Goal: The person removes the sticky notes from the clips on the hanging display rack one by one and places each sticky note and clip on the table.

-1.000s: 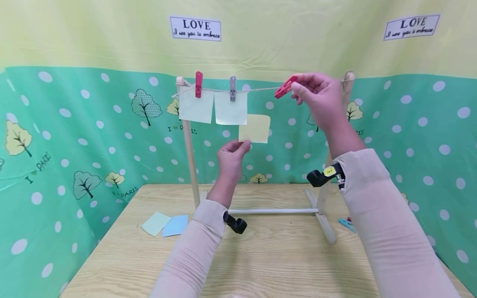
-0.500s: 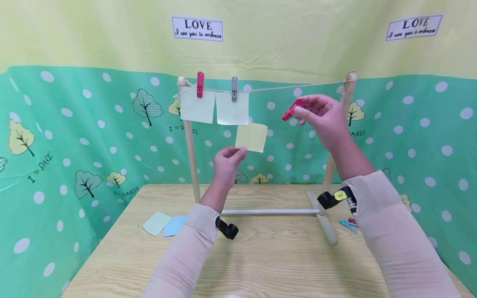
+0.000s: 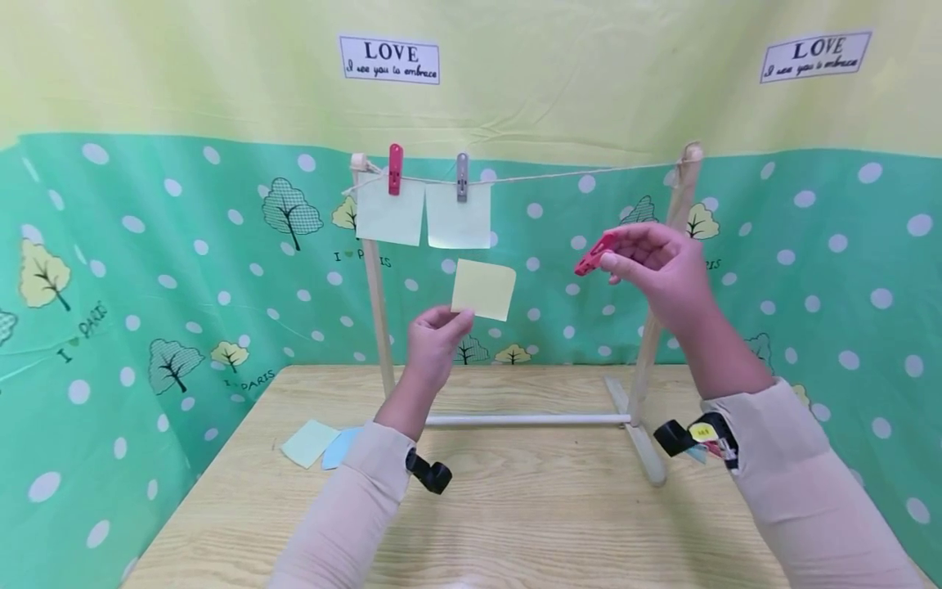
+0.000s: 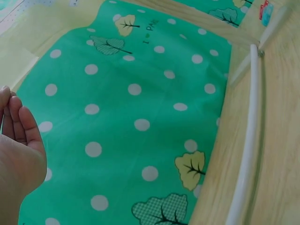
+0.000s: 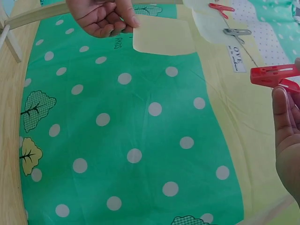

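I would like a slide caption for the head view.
Yellow note in left grip, red clothespin in right grip; two pale notes hang clipped to a string.

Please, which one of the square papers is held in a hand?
The yellow sticky note, pinched in the left hand; the others hang clipped on the string or lie on the table.

Open air is separating the yellow note [image 3: 483, 290] from the held red clothespin [image 3: 594, 254]; above, the string [image 3: 574, 173] is crossing, hanging sheets [image 3: 458, 222] are blocking its left, a post [image 3: 683, 195] its right end.
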Tool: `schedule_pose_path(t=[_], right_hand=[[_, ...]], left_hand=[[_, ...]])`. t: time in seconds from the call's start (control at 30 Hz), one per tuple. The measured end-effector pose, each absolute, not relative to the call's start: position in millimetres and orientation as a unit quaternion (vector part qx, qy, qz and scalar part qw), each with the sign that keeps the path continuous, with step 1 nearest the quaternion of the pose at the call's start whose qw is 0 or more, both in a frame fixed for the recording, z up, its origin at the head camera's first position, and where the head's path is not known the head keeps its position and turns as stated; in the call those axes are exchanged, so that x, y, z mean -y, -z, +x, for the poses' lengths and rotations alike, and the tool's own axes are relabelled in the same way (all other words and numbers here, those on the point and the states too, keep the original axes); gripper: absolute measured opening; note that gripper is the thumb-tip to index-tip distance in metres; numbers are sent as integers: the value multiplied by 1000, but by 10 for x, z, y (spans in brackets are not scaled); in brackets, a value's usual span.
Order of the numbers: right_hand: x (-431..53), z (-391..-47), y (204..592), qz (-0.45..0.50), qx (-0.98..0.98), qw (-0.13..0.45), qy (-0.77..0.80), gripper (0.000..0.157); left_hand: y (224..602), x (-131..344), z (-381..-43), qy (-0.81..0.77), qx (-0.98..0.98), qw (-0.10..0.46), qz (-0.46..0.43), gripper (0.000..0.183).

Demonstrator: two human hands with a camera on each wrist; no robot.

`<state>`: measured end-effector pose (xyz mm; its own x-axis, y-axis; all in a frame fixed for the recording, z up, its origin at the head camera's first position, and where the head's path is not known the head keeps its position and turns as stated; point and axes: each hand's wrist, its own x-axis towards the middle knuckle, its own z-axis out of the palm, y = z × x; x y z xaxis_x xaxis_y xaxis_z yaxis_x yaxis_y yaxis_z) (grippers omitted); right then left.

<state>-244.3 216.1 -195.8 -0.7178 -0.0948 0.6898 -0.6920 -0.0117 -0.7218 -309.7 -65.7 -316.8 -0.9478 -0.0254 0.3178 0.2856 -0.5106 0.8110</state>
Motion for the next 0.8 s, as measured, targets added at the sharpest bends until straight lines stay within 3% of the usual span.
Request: schedule_pose_path(t=[0.6,0.8], right_hand=[[-2473,-2164,2351,273,679,241,-638,24],[-2613,-2110,2511,245,684,247,-641,25]], left_hand=[[3205,1168,-2776,846,510,91,-126,12],[3225,1389,-2657,844,511,108,-122,20]])
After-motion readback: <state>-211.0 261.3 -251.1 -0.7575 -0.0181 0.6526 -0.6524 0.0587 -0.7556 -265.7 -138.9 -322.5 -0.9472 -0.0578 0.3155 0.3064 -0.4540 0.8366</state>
